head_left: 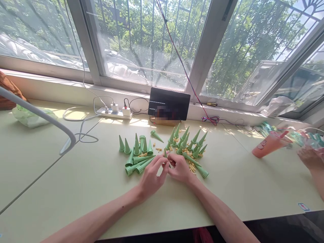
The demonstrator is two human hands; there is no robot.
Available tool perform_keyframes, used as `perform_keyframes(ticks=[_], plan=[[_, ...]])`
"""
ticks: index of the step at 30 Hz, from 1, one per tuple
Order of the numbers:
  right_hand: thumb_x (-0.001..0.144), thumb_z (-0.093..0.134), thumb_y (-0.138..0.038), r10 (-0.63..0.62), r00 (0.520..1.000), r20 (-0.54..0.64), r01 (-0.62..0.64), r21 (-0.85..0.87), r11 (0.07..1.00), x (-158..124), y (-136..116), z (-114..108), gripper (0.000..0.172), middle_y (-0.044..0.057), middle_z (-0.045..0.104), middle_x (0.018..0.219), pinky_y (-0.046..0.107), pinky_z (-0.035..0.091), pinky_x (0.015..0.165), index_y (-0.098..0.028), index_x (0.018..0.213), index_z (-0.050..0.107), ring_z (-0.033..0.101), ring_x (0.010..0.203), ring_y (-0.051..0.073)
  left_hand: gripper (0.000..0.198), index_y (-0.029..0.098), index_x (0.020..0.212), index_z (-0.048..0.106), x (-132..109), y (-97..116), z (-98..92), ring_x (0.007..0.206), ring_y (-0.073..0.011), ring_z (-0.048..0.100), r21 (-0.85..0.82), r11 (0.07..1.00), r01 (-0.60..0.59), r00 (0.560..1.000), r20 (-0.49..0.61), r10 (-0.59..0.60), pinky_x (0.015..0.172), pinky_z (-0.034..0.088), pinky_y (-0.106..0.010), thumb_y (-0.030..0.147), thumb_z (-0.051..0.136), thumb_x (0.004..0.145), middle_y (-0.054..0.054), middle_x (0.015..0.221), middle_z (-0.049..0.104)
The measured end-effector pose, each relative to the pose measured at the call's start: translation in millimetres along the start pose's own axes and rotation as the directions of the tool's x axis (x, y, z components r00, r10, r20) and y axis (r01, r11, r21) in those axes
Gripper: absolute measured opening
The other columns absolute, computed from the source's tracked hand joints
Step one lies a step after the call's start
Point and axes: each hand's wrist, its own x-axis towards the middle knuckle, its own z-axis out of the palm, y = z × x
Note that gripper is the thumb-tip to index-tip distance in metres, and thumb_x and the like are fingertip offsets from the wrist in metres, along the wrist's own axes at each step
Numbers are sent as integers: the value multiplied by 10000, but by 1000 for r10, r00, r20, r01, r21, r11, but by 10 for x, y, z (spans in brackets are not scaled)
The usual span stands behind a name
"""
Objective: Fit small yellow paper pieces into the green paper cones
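Your left hand (151, 177) and right hand (180, 168) meet over the table (76, 182), each grip narrow, fingertips pinched on 1 small green cone (165, 153) held point up between them. It sits just in front of the other green cones (187, 141), near the scattered yellow pieces (191, 166).

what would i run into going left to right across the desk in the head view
green plastic bag → white power strip → person's left hand → right hand → pink cup → another person's hand; the green cones and dark screen overlap the hands, so left out
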Motion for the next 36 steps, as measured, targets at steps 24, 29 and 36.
perform_keyframes(ticks=[24,29,36], plan=[[834,680,-338,-31,994,-106,35,38,999,-37,-31,-82,254,-8,586,713,256,439,553,-188,1032,629,479,564,113,747,167,495,637,73,53,-6,327,-107,452,-319,641,698,715,352,-604,469,393,-261,637,283,956,-7,373,514],[830,678,-332,-76,994,-80,77,11,997,-30,-63,-79,246,-17,546,700,258,418,555,-188,1024,630,446,562,111,775,158,477,619,102,65,-19,280,-105,406,-340,557,758,652,394,-647,366,269,-247,706,289,915,-31,354,524],[809,730,-434,-119,992,-51,120,19,993,-32,-35,-78,357,-12,535,721,267,412,562,-193,1055,634,436,583,124,746,145,532,667,100,47,-16,277,-106,404,-344,530,775,632,421,-651,360,268,-233,701,341,905,-21,329,490]])
